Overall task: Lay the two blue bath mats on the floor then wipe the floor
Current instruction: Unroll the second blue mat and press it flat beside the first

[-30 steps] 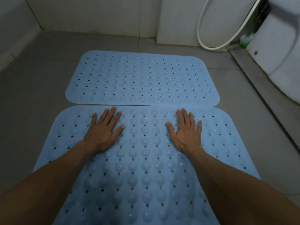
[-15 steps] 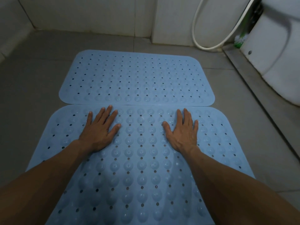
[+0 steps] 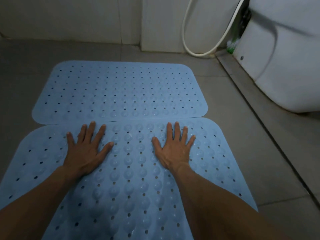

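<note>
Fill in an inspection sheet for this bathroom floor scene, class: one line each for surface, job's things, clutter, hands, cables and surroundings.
Surface: grey tiled floor, bare around the mats; no cloth or wiping tool in view.
Job's things: far mat lies flat; near mat lies flat in front of it, their long edges meeting, the near one apparently just overlapping at the right.
Clutter: small green and white item in the corner beside the toilet; too small to identify.
Hands: left hand and right hand both spread flat, palms down on the near mat.
Cables: none; a white hose loops down the wall.
Surroundings: white tiled wall; white toilet on a raised step at right.
</note>
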### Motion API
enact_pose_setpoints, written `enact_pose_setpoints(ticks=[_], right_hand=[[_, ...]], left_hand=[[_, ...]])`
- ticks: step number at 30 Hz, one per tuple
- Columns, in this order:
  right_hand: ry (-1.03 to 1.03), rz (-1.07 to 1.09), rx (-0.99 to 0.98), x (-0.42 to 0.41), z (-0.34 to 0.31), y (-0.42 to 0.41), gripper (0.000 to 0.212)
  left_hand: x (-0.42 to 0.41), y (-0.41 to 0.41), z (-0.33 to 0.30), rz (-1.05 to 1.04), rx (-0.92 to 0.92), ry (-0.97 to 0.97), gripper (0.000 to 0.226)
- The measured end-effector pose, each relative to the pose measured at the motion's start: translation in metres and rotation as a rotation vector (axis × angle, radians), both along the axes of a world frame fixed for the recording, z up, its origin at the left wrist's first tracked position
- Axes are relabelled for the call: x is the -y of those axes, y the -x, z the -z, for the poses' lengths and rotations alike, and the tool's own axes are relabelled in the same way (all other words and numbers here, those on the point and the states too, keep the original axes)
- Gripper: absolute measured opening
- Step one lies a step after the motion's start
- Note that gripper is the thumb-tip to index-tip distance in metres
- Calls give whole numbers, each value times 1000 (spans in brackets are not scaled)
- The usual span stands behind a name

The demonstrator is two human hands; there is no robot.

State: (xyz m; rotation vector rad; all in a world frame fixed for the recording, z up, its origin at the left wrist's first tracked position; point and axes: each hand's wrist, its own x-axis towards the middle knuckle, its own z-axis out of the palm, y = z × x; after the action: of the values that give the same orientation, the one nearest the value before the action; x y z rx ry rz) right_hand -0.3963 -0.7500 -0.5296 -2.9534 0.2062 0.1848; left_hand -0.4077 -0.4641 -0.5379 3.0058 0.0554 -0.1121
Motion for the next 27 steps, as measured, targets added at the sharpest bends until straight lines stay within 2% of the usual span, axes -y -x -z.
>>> enact_pose_setpoints(ticks=[27], right_hand=[[-54, -6, 14, 3, 0, -2, 85]], left_hand=[[8, -6, -4, -29, -22, -4, 79]])
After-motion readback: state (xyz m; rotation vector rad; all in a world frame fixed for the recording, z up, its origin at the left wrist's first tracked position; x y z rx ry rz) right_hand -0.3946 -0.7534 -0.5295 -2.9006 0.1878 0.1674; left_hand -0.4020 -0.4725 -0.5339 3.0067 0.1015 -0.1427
